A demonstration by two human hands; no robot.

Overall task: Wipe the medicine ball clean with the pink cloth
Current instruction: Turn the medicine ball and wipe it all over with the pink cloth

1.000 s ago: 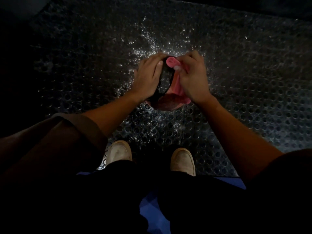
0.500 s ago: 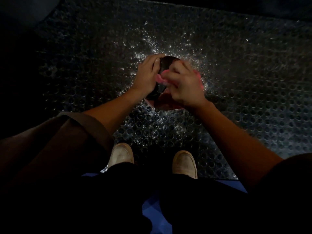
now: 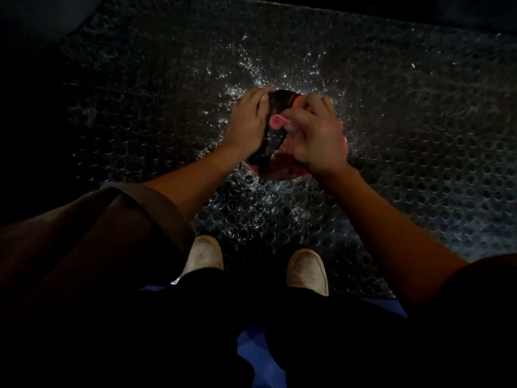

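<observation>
Pink bunched cloth (image 3: 277, 122) is pinched in the right hand (image 3: 319, 137) against the dark round medicine ball (image 3: 281, 103), which the left hand (image 3: 249, 127) grips round its left side, over the middle of the black perforated rubber mat (image 3: 419, 141). Wiping looks under way; next, the ball likely needs turning to expose unwiped faces. Open mat lies all around; pale shoes (image 3: 205, 254) stand near.

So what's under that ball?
The pink cloth drapes below the medicine ball, above a glistening perforated mat. The left hand and right hand hide its sides, so whether it rests on the mat cannot be told.
</observation>
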